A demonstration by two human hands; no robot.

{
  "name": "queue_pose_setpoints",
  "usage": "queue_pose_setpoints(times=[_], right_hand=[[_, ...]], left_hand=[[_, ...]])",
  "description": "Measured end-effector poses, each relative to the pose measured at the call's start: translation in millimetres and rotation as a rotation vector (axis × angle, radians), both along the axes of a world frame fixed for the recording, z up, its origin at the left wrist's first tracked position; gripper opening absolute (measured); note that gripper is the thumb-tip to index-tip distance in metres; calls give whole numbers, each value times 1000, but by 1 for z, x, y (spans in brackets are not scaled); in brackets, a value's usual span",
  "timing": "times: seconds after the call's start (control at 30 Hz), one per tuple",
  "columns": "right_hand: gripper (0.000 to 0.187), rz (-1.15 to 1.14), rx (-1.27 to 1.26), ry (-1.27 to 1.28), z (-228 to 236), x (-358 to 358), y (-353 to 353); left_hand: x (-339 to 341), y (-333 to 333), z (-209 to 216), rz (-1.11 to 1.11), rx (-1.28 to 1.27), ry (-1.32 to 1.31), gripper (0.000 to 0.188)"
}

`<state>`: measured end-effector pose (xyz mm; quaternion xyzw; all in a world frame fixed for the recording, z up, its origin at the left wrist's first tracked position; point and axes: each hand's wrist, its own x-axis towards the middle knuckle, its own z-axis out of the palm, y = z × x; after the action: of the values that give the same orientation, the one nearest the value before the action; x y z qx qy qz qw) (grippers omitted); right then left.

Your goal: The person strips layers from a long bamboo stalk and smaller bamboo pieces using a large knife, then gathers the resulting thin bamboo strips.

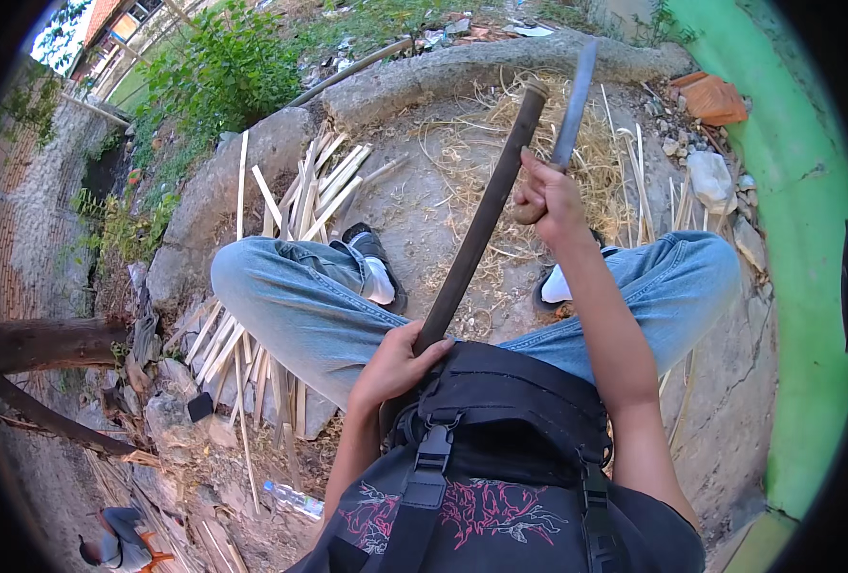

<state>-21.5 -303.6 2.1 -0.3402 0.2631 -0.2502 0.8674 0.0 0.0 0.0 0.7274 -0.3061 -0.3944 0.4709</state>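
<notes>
My left hand (397,365) is wrapped round the near end of a long dark brown pole (486,215), close to the black bag on my lap. The pole slants up and away to the right, and a ring-like band shows at its far end. My right hand (548,199) is closed round a knife, whose handle is hidden in the fist. The knife's long grey blade (577,105) points upward and away, just right of the pole's far part. My right index finger lies at the pole's side; whether it touches cannot be made out.
Pale split strips (323,191) lie in piles beyond and beside my left knee. Curly shavings (586,143) cover the ground ahead, before a low concrete kerb (395,91). A green wall (806,286) runs along the right. A person (123,540) sits at the lower left.
</notes>
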Motion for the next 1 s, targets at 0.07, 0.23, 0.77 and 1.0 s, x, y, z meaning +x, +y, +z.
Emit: queue_pose_setpoints(times=[0.07,0.23,0.77,1.0], right_hand=[[27,-99,-108,187,5,-2,-3],[32,-31,-428,398,11,-23,3],[43,128,-335,321,0,-7,40],[36,406,-1191,735,8,-39,47]], left_hand=[[4,0,-2,-62,163,-1,24],[-2,-28,15,159,96,-79,21],[11,-30,-12,-125,82,173,23],[8,-41,-21,29,178,180,30]])
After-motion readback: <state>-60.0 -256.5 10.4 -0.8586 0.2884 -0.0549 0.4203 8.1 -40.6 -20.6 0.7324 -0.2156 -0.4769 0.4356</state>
